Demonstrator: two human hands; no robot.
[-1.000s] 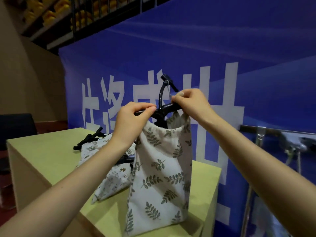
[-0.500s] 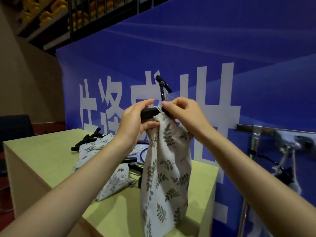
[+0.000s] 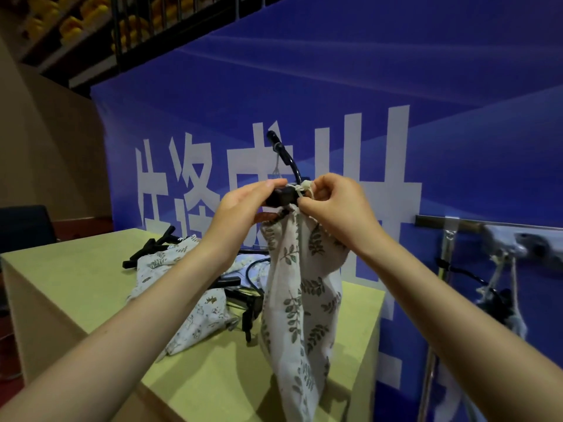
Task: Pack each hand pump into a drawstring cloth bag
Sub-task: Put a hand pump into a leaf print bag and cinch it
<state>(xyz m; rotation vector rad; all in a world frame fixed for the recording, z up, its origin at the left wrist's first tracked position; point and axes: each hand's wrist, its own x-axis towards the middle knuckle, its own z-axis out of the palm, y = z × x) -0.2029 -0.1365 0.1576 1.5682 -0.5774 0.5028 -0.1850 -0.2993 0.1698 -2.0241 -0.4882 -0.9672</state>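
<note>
Blue banner (image 3: 335,86) behind yellow-green table (image 3: 76,284); dark chair (image 3: 24,223) left.

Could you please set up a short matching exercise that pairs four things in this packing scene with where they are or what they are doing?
Things:
1. left hand
2. right hand
3. leaf-print bag
4. hose

States:
A. sticks up above the gathered neck
B. pinches the cream drawstring
C. hangs from the hands
D. grips the black pump handle

Pairs: 1-D, 2-B, 3-C, 4-A
</note>
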